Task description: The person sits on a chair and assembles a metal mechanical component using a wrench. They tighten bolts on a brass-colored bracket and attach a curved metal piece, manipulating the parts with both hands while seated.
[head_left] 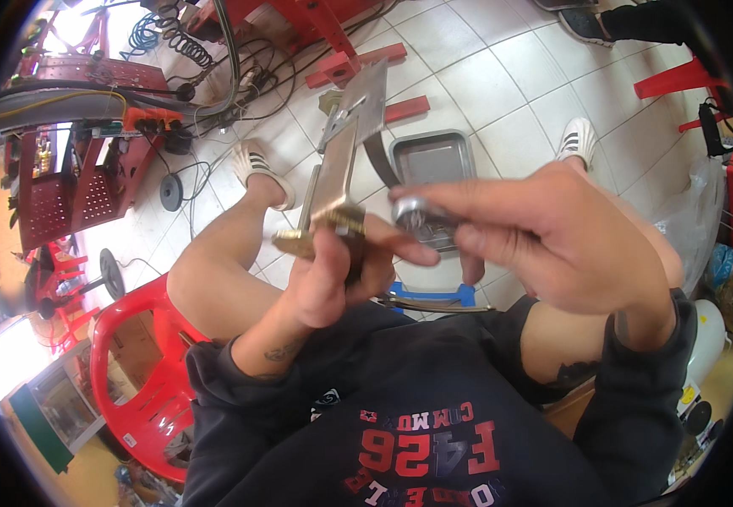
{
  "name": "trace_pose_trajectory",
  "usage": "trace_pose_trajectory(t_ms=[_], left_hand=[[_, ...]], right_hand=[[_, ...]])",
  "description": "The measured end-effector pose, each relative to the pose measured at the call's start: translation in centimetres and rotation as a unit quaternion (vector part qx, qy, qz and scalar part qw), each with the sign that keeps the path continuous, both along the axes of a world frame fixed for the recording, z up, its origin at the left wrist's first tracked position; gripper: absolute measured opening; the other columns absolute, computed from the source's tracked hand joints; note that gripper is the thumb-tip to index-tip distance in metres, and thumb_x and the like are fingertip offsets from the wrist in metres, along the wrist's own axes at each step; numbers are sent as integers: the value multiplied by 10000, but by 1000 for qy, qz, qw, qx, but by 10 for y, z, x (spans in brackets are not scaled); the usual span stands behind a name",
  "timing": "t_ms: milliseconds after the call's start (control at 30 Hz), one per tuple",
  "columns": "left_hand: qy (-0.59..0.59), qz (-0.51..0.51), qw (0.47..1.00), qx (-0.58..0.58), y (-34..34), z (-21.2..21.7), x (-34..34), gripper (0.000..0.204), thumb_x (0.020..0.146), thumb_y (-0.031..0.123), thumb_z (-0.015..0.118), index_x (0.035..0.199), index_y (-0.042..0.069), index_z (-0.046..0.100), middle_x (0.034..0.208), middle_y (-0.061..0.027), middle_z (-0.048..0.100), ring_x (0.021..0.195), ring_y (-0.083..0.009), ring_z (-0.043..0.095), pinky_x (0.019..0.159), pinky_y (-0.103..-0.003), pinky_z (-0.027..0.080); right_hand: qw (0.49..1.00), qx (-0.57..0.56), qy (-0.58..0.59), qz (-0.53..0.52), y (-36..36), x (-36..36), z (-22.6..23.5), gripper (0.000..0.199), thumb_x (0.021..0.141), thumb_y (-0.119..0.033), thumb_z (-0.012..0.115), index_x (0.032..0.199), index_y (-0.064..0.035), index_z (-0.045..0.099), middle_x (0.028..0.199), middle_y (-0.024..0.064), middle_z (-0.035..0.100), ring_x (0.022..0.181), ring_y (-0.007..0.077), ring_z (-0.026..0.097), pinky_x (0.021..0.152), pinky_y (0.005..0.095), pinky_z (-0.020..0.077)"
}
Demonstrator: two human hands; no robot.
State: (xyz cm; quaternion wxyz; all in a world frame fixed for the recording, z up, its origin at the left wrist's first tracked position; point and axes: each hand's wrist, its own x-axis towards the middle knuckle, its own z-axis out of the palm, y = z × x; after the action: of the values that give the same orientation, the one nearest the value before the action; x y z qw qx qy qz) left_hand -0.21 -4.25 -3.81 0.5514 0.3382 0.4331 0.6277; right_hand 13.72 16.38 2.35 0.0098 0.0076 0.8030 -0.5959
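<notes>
**benchmonkey:** What's in frame here? Go from the big stuff down.

**me:** Biggest thing is the white tiled floor (pixel 502 93), with the red metal frame (pixel 316 25) and a tangle of black cables (pixel 214 101) over on my upper left. There's a red plastic chair (pixel 130 355) beside my left knee. On the floor between my feet sits a grey metal tray (pixel 432 156). A blue-handled tool (pixel 434 296) lies across my lap, just under my hands.

**benchmonkey:** And the hands?

**me:** My left hand (pixel 333 283) is curled tight around the lower end of a long flat metal bracket (pixel 341 148) that stands nearly upright, its top plate tilted away from me. Right where I grip it there's a brass-coloured fitting (pixel 320 232) sticking out to the left, thumb and fingers closed over the bar just below it.

**benchmonkey:** Right one?

**me:** My right hand (pixel 552 241) is up just right of the bracket, fingertips pressed together on a small round silver part (pixel 421 215). It might be a cap or a bearing, but it's too blurry to call. It's near the bracket, not touching as far as I can see.
</notes>
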Motion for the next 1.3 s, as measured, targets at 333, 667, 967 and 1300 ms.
trace_pose_trajectory(t_ms=[333,667,967,1300], left_hand=[[66,-49,963,257,15,10,12,805,922,708,365,1052,1,727,936,-113,693,735,-200,665,699,-302,516],[79,-66,972,211,2,8,10,768,843,676,519,1104,-27,684,1012,-135,678,843,-206,653,766,-316,508],[100,-57,991,71,-31,5,4,796,773,647,659,1152,-52,645,1080,-155,665,940,-211,643,827,-329,501],[121,-52,991,-6,-26,-12,9,762,656,592,837,1060,-30,662,953,-102,685,799,-166,654,699,-286,505]], right_hand=[[976,218,-24,-2,-13,5,47,187,823,-204,700,1001,-149,716,647,-23,671,570,186,666,794,417,430],[980,196,25,-3,-37,30,15,209,712,-114,702,920,-119,693,645,-33,654,490,204,619,954,663,356],[941,335,2,39,-28,21,48,261,744,-158,716,1005,-148,725,628,-62,644,477,176,590,987,670,352],[927,374,-34,13,-30,25,49,284,754,-160,711,1037,-148,727,664,-46,670,532,179,623,1005,624,373]])
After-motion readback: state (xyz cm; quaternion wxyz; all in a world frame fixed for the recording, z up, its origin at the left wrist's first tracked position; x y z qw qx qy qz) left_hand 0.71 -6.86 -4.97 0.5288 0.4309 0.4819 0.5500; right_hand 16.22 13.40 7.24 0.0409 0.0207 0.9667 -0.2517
